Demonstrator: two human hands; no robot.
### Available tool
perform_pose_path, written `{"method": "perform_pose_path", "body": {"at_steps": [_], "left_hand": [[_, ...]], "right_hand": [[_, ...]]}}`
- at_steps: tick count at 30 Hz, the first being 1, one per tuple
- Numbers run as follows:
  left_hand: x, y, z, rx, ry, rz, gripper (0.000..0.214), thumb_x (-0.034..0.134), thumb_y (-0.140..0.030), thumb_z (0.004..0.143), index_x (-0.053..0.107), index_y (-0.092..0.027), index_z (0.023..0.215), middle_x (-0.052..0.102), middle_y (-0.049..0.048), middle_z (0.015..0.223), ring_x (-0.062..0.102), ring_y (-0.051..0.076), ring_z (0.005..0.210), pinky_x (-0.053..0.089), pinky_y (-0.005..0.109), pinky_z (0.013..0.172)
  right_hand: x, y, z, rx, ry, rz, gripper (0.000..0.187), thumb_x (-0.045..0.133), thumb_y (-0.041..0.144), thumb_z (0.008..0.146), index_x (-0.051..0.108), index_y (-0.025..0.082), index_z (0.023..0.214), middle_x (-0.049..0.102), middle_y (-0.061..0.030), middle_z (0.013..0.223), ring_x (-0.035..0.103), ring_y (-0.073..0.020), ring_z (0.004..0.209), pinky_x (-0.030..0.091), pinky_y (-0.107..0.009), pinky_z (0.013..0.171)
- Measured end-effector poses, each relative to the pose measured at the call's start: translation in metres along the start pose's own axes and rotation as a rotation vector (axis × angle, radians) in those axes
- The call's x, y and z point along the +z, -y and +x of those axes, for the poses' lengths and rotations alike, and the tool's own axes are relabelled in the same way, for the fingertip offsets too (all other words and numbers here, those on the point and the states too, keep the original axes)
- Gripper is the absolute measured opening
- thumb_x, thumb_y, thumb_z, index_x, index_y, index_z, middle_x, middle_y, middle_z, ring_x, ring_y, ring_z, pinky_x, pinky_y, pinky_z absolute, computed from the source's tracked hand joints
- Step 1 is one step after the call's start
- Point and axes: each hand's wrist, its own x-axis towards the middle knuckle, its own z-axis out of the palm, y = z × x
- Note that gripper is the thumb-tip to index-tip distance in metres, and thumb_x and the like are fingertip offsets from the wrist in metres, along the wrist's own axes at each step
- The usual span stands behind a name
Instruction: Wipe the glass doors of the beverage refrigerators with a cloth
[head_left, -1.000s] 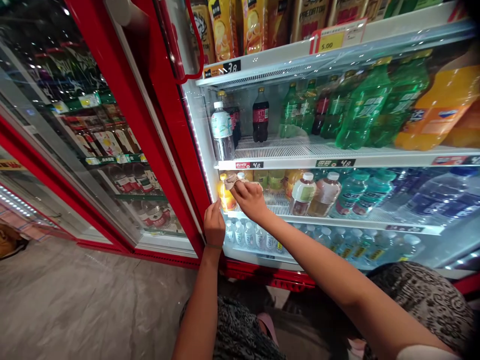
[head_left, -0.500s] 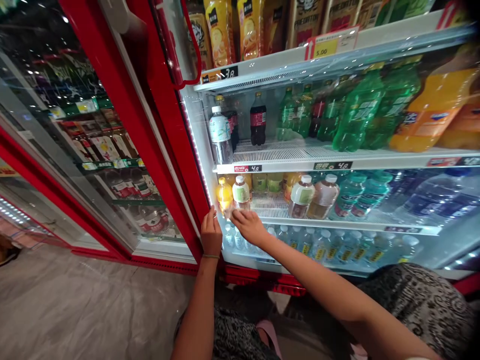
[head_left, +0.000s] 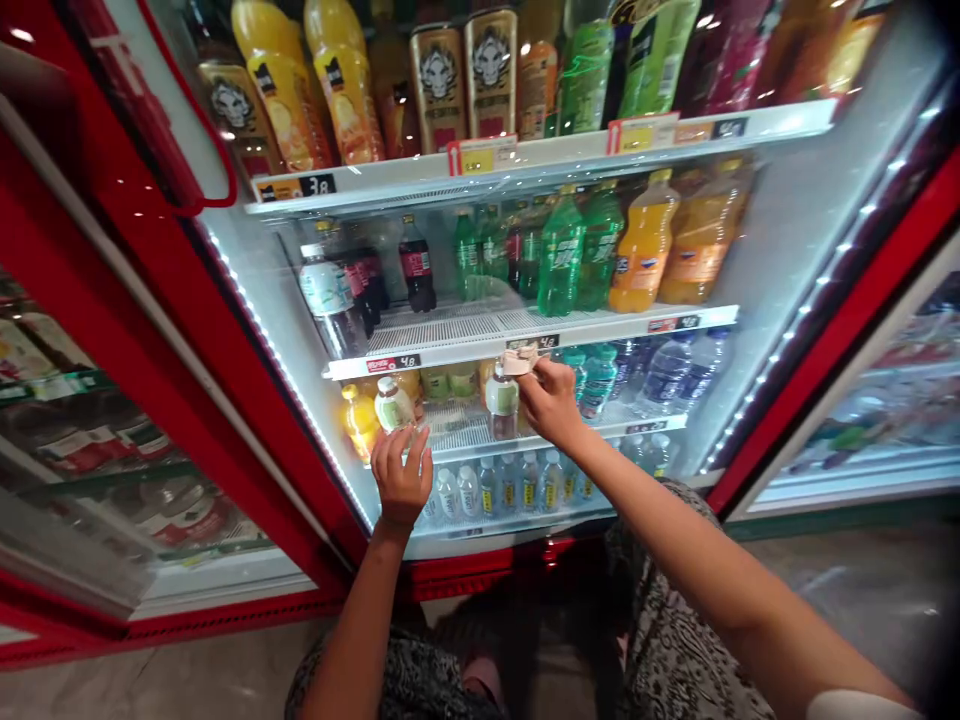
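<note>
An open red drinks fridge (head_left: 247,330) faces me. My left hand (head_left: 401,478) reaches up to the front edge of the third shelf (head_left: 465,447), and its fingers curl round the foot of a pale bottle with a white cap and green label (head_left: 393,404). An orange bottle (head_left: 357,420) stands just left of it. My right hand (head_left: 553,402) is closed on a small pale cloth (head_left: 519,358), which it presses onto the top of another pale bottle (head_left: 501,400) further right on the same shelf.
The shelf above holds cola, green soda (head_left: 559,255) and orange soda bottles (head_left: 643,245). The bottom shelf holds small water bottles (head_left: 495,485). Teal and blue water bottles (head_left: 637,375) stand right of my right hand. The red door (head_left: 112,260) is swung open on the left.
The view has swung to the right. My right hand moved right along the shelf with the cloth, up onto another bottle's top. My left hand rose to the green-label bottle's foot.
</note>
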Motion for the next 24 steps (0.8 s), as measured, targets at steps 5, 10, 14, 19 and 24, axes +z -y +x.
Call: {"method": "perform_pose_path", "body": {"at_steps": [5,10,14,19,24], "left_hand": [[0.022,-0.036,0.021,-0.043,0.037,-0.045,0.037,0.064,-0.026,0.094,0.070,-0.028,0.130,0.066,0.0116,0.130,0.054,0.028,0.133,0.035,0.051,0.120],[0.025,-0.063,0.036,-0.040,0.072,-0.117,0.039,0.061,-0.022,0.095,0.068,-0.027,0.133,0.066,0.0120,0.131,0.052,0.028,0.135,0.034,0.050,0.121],[0.027,-0.084,0.044,-0.057,0.091,-0.163,0.039,0.059,-0.020,0.096,0.067,-0.026,0.133,0.065,0.0126,0.132,0.052,0.028,0.135,0.038,0.048,0.117],[0.031,-0.107,0.056,-0.068,0.116,-0.122,0.041,0.055,-0.017,0.098,0.064,-0.024,0.137,0.066,0.0126,0.131,0.056,0.027,0.127,0.042,0.045,0.113],[0.031,-0.115,0.066,-0.030,0.115,-0.047,0.043,0.058,-0.017,0.095,0.064,-0.022,0.138,0.064,0.0142,0.130,0.055,0.028,0.126,0.042,0.045,0.113]], "right_hand": [[-0.037,-0.085,-0.027,0.235,-0.046,0.007,0.035,0.049,0.030,0.092,0.070,0.023,0.120,0.051,-0.0133,0.111,0.050,-0.0303,0.109,0.043,-0.050,0.097],[-0.062,-0.133,-0.049,0.534,-0.266,-0.053,0.038,0.042,0.032,0.095,0.063,0.019,0.125,0.041,-0.0157,0.124,0.041,-0.0344,0.124,0.036,-0.060,0.109],[-0.053,-0.100,-0.050,0.683,-0.401,-0.035,0.039,0.038,0.034,0.099,0.059,0.019,0.129,0.038,-0.0165,0.128,0.039,-0.0349,0.125,0.036,-0.063,0.109],[-0.023,-0.012,-0.061,0.229,-0.080,0.026,0.041,0.043,0.018,0.097,0.060,0.027,0.133,0.050,-0.0146,0.127,0.047,-0.0314,0.116,0.048,-0.050,0.097],[-0.037,-0.032,-0.079,-0.040,0.074,0.019,0.040,0.047,0.011,0.097,0.066,0.032,0.125,0.062,-0.0078,0.122,0.054,-0.0257,0.110,0.051,-0.039,0.093]]}}
